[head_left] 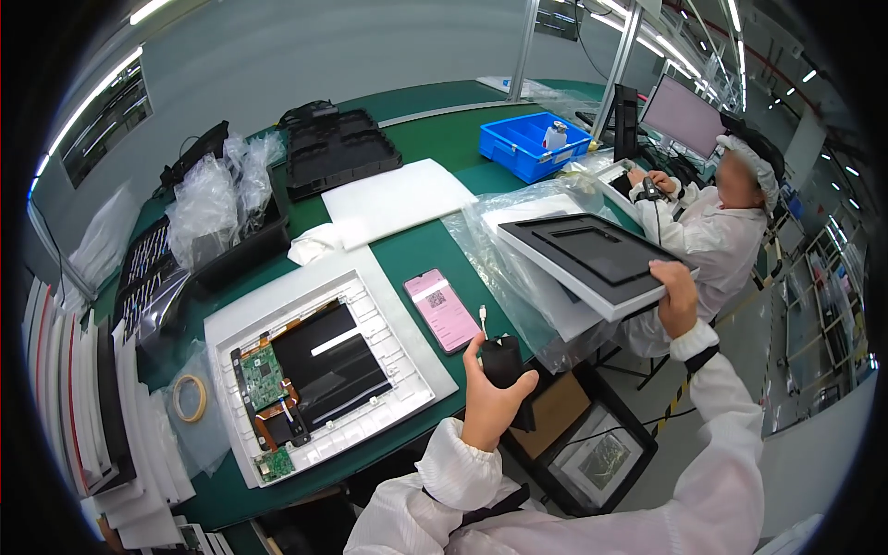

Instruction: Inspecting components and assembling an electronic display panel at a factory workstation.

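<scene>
My left hand [490,400] is closed around a small black block [503,362] at the table's front edge. A short white cable [483,320] with a plug end sticks up beside it; whether it joins the block is hard to see. My right hand [678,298] grips the near right corner of a flat panel [592,254] with a black face and pale sides, which is tilted over clear plastic film. Just left of the block lies a phone [438,310] with a lit pink screen. An opened white device housing [402,396] rests on foam further left, its green circuit board [264,375] and black battery area exposed.
A blue bin [527,153] with a white bottle, white foam sheets [398,203] and a black tray [338,153] stand behind. At left are bagged parts [208,208], a tape roll [190,399] and stacked panels [69,398]. A co-worker [721,222] sits at right.
</scene>
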A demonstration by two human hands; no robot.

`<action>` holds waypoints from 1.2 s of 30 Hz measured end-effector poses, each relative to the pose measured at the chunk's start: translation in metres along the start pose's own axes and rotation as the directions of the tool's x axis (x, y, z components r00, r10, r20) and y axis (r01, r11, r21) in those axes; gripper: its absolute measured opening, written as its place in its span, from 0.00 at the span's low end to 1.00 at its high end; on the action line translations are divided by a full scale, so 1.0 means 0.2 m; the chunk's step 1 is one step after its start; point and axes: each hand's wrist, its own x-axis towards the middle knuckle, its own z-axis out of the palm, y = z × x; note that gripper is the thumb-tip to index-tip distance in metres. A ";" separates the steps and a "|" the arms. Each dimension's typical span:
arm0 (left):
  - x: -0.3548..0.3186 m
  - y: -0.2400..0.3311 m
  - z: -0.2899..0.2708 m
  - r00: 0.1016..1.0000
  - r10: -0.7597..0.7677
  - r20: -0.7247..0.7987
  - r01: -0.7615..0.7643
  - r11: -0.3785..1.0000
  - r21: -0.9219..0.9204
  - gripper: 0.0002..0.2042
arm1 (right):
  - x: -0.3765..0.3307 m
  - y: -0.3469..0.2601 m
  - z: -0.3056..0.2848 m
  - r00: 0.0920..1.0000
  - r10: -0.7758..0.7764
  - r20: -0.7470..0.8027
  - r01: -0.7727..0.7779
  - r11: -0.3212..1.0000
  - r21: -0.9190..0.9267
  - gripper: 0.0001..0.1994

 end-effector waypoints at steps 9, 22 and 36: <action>0.02 0.02 0.00 1.000 -0.015 0.016 0.016 1.000 -0.022 0.40 | 0.34 0.17 -0.17 0.972 0.197 -0.131 -0.204 0.978 -0.044 0.11; -0.06 0.11 -0.09 0.998 -0.056 0.017 0.056 0.998 -0.037 0.40 | -0.04 -0.05 0.32 0.157 0.840 0.520 -0.171 -0.496 0.851 0.16; -0.12 0.11 -0.23 0.994 -0.109 -0.014 0.106 0.984 -0.140 0.40 | -0.34 0.06 0.72 -0.048 0.758 0.651 -0.197 -0.646 0.738 0.15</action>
